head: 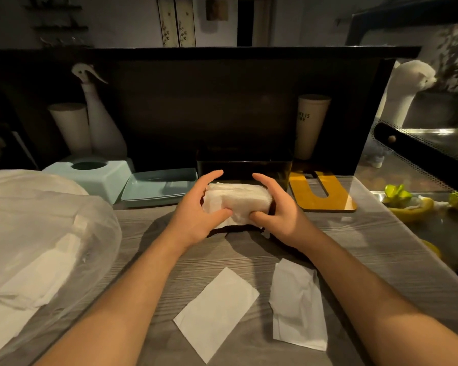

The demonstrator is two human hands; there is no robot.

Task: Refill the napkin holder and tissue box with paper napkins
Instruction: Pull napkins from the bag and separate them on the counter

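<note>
— Head view, what are the hands doing?

— Both are on a stack of napkins (pixel 237 200) in the middle of the wooden counter (pixel 368 247). The left hand (pixel 198 210) grasps the stack's left end, thumb curled over the front and fingers reaching round the back. The right hand (pixel 278 207) grasps the right end the same way.

— Where does the stack sit?

— Just in front of a black napkin holder (pixel 245 167), which stands against the dark back panel. Something dark lies under the stack, but what it is cannot be told.

— And the tissue box?

— A pale green tissue box (pixel 95 178) with a round hole on top stands to the left, with a matching tray (pixel 156 187) beside it, between the box and the holder.

— Any other paper?

— Two loose napkins lie nearer the person: a flat napkin (pixel 216 314) between the forearms, and a creased napkin (pixel 298 305) partly under the right forearm. At the far left a clear plastic bag (pixel 45 247) holds more white napkins.

— Anything else?

— A yellow board (pixel 323 192) lies flat right of the holder, a beige cup (pixel 311 125) stands behind it, and a white bird-shaped bottle (pixel 101 117) stands behind the tissue box.
</note>
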